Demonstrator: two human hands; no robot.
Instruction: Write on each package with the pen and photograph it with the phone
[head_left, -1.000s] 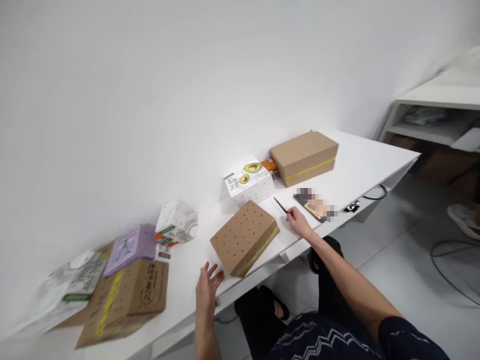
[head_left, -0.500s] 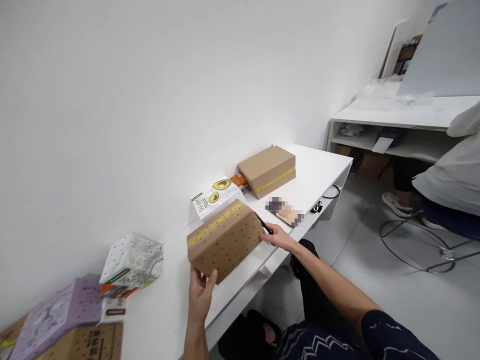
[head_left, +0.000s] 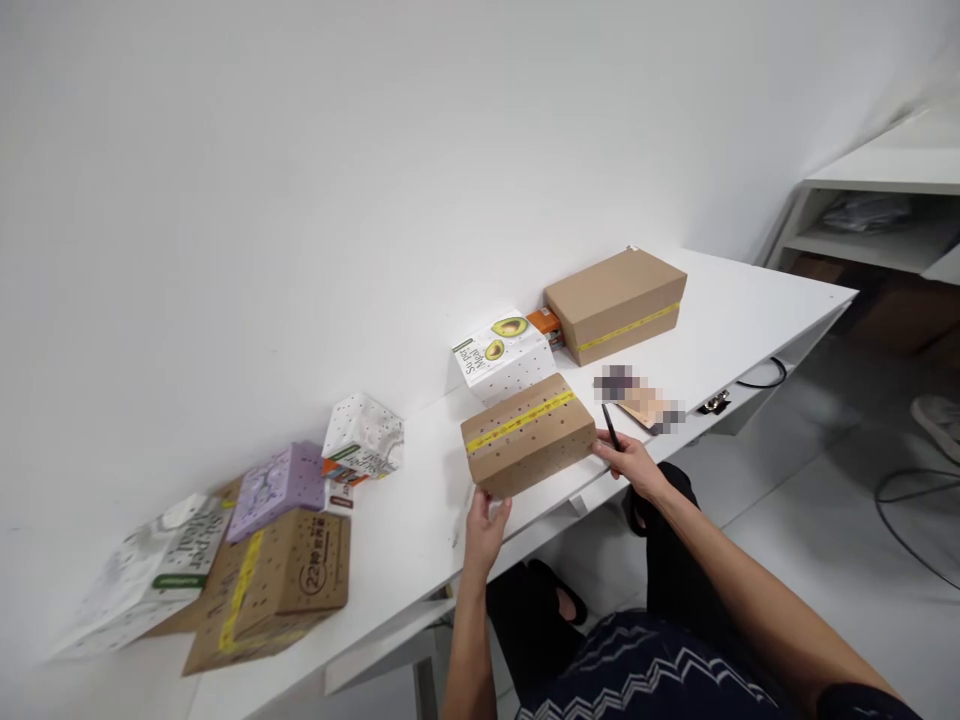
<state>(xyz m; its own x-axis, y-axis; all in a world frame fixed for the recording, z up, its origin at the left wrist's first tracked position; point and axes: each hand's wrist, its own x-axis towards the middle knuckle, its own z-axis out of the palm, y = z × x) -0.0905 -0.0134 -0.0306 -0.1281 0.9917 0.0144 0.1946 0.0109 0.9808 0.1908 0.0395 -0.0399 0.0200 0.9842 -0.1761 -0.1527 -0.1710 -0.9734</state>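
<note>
Near us, the dotted cardboard box (head_left: 529, 430) sits over the front of the tabletop (head_left: 765, 300); we judge it light and fairly stiff, best held by its lower corners. Our left hand (head_left: 484, 535), reaching forward, grips its near-left corner; our right hand (head_left: 631, 468), clasping a slim black tool (head_left: 610, 425), touches its right end. Just beyond stands the white avocado carton (head_left: 502, 350).
</note>
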